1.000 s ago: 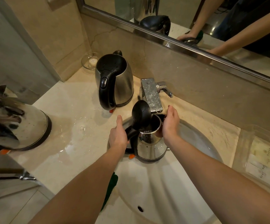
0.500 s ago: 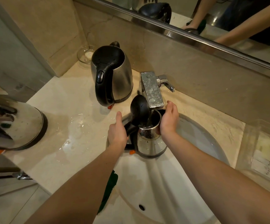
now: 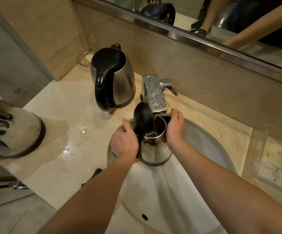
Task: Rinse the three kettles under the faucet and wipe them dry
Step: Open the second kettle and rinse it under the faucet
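Beige marble counter [image 3: 66, 107], matching backsplash [image 3: 204, 68], metal-framed mirror [image 3: 238, 12] above.

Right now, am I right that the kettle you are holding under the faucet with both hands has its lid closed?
Not quite: the head view shows the lid flipped up and open, not closed. The rest holds: the left hand and the right hand both hold the kettle under the faucet.

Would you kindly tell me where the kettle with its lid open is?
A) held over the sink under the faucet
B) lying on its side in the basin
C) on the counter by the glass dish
A: the left hand and right hand hold the kettle over the sink, its open mouth just beneath the faucet.
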